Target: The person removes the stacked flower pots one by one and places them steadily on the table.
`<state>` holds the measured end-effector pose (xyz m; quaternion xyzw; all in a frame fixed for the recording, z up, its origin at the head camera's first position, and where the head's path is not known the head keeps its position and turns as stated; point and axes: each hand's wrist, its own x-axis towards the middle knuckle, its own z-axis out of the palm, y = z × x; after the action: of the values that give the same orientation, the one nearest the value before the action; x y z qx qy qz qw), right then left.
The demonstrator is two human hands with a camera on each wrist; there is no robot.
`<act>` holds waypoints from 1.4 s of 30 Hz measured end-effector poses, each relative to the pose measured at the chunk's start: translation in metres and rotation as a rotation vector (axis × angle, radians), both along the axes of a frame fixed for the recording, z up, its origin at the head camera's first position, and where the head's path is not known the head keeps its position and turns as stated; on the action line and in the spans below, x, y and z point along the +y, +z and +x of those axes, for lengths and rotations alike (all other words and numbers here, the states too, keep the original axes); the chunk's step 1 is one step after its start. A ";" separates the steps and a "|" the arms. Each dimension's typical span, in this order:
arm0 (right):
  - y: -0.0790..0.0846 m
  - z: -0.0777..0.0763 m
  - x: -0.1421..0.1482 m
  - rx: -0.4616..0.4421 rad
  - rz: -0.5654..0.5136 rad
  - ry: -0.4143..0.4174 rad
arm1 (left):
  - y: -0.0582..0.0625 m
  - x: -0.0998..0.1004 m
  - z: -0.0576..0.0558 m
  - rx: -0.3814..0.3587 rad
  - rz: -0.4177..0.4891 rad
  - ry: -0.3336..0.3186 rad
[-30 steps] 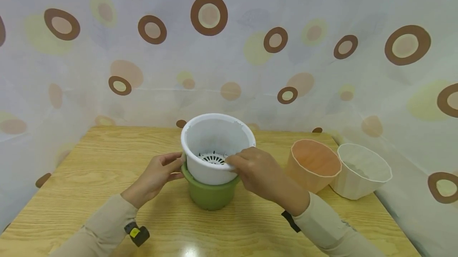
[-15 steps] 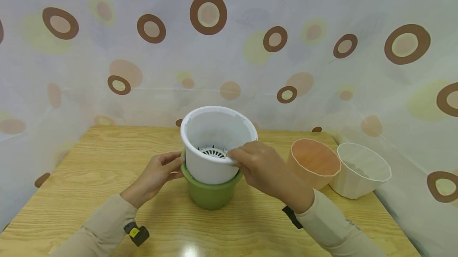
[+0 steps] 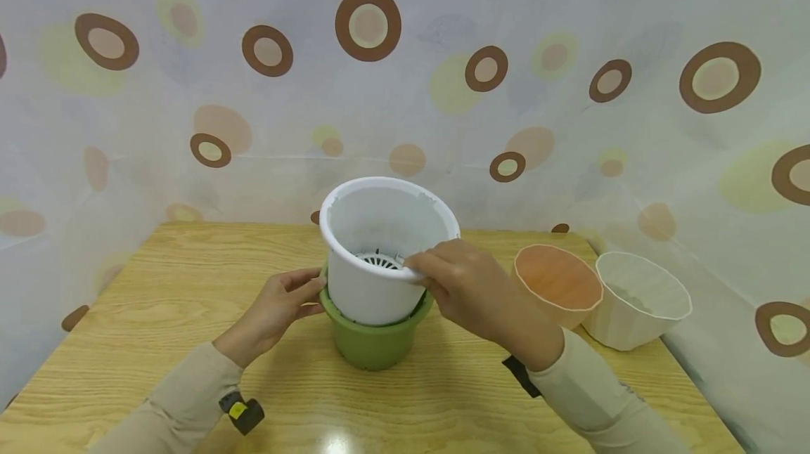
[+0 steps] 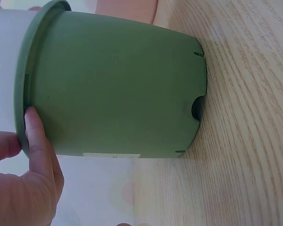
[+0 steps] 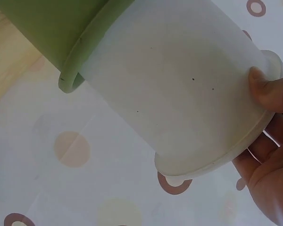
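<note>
A white flowerpot (image 3: 370, 292) with a slotted bottom stands partly inside a green flowerpot (image 3: 375, 347), its upper part well above the green rim and tilted a little. My right hand (image 3: 471, 292) grips the white pot's rim at the near right; in the right wrist view the thumb (image 5: 259, 89) lies on the outer wall below the rim. On the left, my left hand (image 3: 272, 310) pinches the green pot's rim, its fingers (image 4: 37, 146) under the lip in the left wrist view. The green pot's base rests on the wooden table (image 3: 190, 278).
To the right stand an orange ribbed pot (image 3: 557, 278) and a cream ribbed pot (image 3: 633, 320), side by side near the table's right edge. A patterned cloth (image 3: 285, 102) hangs behind the table and along its sides.
The white pot has risen further out of the green pot and tilted slightly, with my right hand moving up and right. My left hand and the green pot have stayed in place.
</note>
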<state>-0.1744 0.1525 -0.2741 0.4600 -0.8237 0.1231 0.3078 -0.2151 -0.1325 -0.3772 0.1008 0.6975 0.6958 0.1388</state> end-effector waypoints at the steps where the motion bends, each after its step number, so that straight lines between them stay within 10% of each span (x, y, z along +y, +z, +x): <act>1: 0.001 0.000 0.000 -0.001 0.001 0.003 | 0.000 0.000 0.000 0.000 -0.002 0.001; 42: 0.019 -0.002 0.007 0.071 -0.053 0.004 | -0.001 0.002 0.000 -0.006 -0.049 0.018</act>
<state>-0.1769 0.1597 -0.2552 0.4573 -0.8079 0.1291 0.3486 -0.2152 -0.1308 -0.3782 0.0891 0.7148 0.6799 0.1372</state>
